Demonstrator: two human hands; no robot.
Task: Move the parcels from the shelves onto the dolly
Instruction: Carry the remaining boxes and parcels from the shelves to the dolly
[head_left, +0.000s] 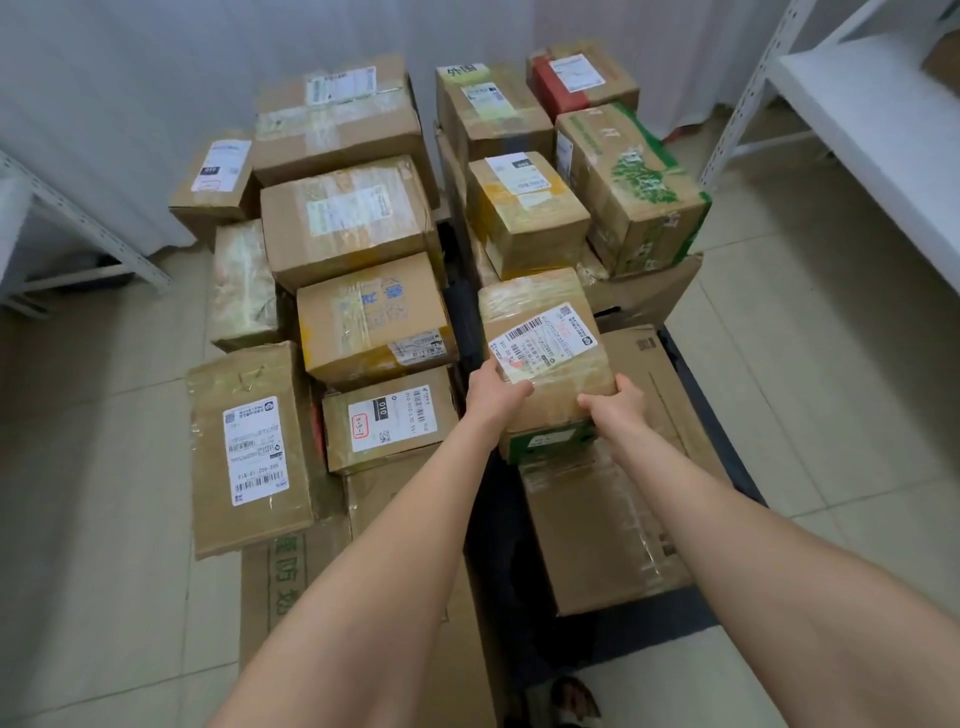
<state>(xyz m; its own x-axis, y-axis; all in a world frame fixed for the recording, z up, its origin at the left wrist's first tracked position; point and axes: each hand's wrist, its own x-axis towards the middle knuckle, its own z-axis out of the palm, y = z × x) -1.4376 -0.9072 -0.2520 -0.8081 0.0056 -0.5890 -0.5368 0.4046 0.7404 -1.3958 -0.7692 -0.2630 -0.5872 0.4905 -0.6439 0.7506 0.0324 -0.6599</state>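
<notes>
A taped cardboard parcel (545, 343) with a white shipping label sits on top of the stack over the dark dolly (691, 374). My left hand (496, 392) grips its near left corner, thumb on the top face. My right hand (615, 402) grips its near right corner. Several other brown parcels (358, 218) are piled across the dolly in two rows, some two layers deep. A large flat box (597, 525) lies just below the held parcel.
A white metal shelf (878, 119) stands at the right with bare boards. Another shelf frame (78, 223) stands at the left. White curtains hang behind the pile. Tiled floor lies on both sides. A shoe (574, 699) shows at the bottom.
</notes>
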